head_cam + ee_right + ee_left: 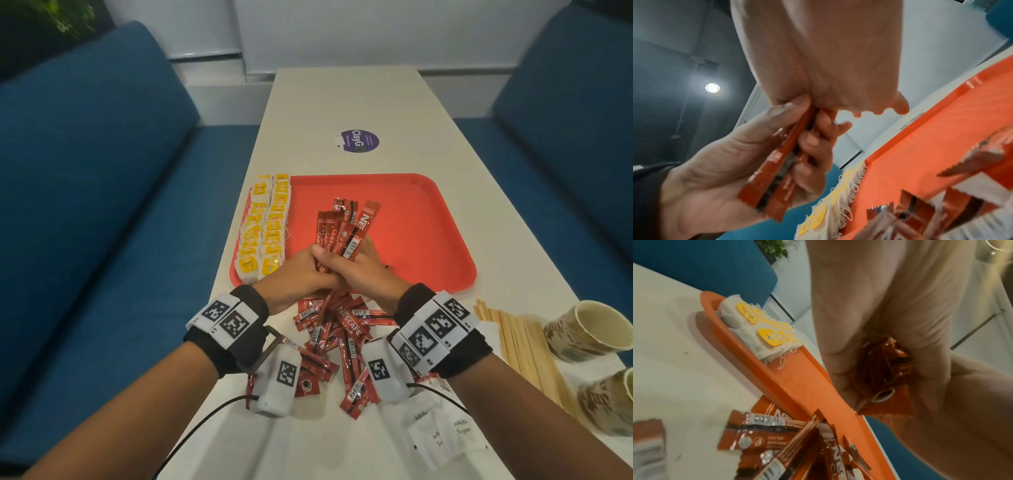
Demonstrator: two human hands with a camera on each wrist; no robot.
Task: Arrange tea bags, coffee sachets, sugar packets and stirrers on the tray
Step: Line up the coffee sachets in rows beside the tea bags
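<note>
Both hands meet over the near edge of the red tray (428,219). My left hand (294,274) and right hand (363,274) together grip a fanned bundle of red coffee sachets (342,229) that points away from me over the tray. In the right wrist view the left hand's fingers (812,141) curl round the bundle (777,170), and the right hand (818,56) pinches its upper part. Yellow-tagged tea bags (263,233) lie in two rows along the tray's left side. Loose coffee sachets (335,339) are piled on the table under my wrists.
White sugar packets (442,431) lie at the near right of the white table (342,102). Wooden stirrers (527,346) lie to the right, beside two paper cups (589,329). Blue sofas (85,171) flank the table on both sides. A purple sticker (359,140) sits beyond the tray.
</note>
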